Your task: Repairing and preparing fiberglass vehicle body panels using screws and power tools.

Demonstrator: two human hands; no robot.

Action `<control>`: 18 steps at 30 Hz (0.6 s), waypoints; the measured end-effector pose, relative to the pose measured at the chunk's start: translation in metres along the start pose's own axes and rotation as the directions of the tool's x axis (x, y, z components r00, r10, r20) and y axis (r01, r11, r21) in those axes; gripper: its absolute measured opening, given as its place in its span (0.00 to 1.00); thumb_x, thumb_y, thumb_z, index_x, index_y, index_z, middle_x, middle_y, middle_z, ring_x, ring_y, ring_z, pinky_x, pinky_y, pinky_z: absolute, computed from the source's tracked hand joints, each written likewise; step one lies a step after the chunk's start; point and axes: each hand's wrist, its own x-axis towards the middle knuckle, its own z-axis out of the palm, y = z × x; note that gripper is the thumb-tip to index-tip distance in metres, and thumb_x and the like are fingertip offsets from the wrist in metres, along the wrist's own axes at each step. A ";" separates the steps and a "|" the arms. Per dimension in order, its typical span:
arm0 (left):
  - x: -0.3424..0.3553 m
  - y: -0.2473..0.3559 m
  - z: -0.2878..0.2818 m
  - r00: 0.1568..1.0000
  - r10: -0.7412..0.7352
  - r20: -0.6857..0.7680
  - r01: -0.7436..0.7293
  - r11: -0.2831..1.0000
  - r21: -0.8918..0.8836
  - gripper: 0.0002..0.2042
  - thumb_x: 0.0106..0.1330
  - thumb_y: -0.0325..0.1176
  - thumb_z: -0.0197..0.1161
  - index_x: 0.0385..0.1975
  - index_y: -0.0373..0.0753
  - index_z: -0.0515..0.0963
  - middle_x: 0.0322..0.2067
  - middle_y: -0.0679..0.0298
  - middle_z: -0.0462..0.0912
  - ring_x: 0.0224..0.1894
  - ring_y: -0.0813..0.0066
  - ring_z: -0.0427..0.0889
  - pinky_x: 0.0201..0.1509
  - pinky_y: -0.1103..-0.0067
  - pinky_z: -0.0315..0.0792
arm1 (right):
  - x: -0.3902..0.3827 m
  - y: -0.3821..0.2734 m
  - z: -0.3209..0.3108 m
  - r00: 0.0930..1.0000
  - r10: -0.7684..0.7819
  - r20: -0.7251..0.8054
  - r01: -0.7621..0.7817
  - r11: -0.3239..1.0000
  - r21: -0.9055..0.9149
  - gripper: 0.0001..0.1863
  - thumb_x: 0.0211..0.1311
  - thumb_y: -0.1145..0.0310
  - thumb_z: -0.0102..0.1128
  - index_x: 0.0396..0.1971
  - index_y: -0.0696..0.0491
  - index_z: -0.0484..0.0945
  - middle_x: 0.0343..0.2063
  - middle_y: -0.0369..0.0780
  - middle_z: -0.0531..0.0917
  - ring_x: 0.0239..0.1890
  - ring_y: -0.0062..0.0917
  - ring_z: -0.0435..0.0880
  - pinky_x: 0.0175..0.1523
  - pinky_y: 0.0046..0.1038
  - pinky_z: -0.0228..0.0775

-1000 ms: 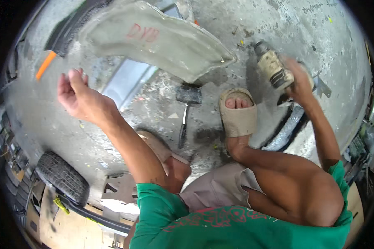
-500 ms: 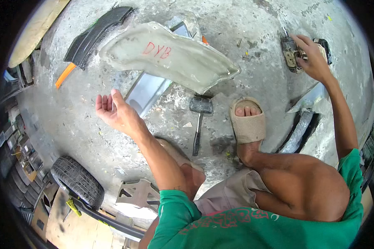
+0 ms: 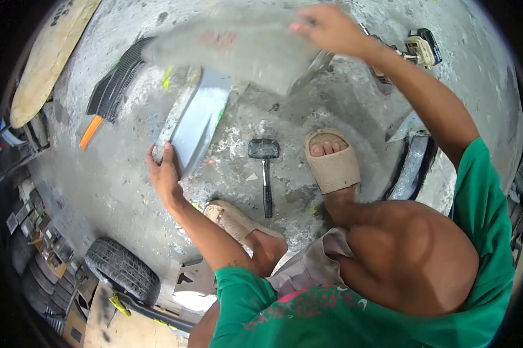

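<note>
My right hand (image 3: 325, 32) grips the right end of a large pale, curved fibreglass-like panel (image 3: 238, 49) with red lettering. The panel is raised off the floor and blurred by motion. Lower left, my left hand (image 3: 166, 177) has its thumb and fingers at the near end of a long glossy grey panel (image 3: 202, 124), appearing to pinch its edge. The far end of that grey piece runs up beneath the pale one. Between my feet and the panels a black-headed rubber mallet (image 3: 263, 149) lies on the concrete, its handle toward me.
A black carbon-look part (image 3: 117, 84) with an orange strip (image 3: 91, 133) lies left. At right are a power tool (image 3: 382, 78) with a battery (image 3: 424, 47) and a black-edged silver piece (image 3: 409, 168). A tyre (image 3: 125, 271) stands lower left; a tan board (image 3: 50, 64) lies upper left.
My right hand has left the power tool and now grips the pale panel, which has lifted and shifted away. My left hand has come to the grey panel, now more exposed.
</note>
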 end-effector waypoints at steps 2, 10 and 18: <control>0.002 -0.010 0.002 0.999 0.005 0.034 -0.001 0.994 -0.106 0.30 0.67 0.39 0.68 0.64 0.35 0.66 0.48 0.54 0.81 0.48 0.72 0.80 0.54 0.76 0.73 | 0.002 0.032 -0.041 0.989 0.143 -0.042 -0.143 0.990 0.011 0.17 0.64 0.56 0.59 0.37 0.57 0.82 0.30 0.48 0.85 0.32 0.39 0.83 0.42 0.38 0.75; -0.008 -0.024 0.010 0.978 0.059 0.200 0.070 0.811 -0.581 0.28 0.67 0.32 0.67 0.63 0.33 0.65 0.48 0.55 0.79 0.49 0.68 0.79 0.55 0.69 0.74 | 0.001 0.146 -0.107 0.852 0.380 -0.359 -0.496 0.807 -0.321 0.13 0.55 0.64 0.61 0.32 0.58 0.85 0.25 0.52 0.85 0.31 0.45 0.85 0.41 0.42 0.76; -0.063 0.026 0.085 0.977 0.180 0.116 -0.020 0.615 -0.788 0.19 0.69 0.32 0.66 0.53 0.35 0.67 0.41 0.58 0.81 0.40 0.73 0.82 0.46 0.76 0.79 | -0.040 0.054 0.005 0.997 0.051 -0.053 -0.060 0.983 -0.172 0.15 0.66 0.57 0.61 0.42 0.53 0.81 0.35 0.44 0.86 0.37 0.34 0.85 0.43 0.34 0.76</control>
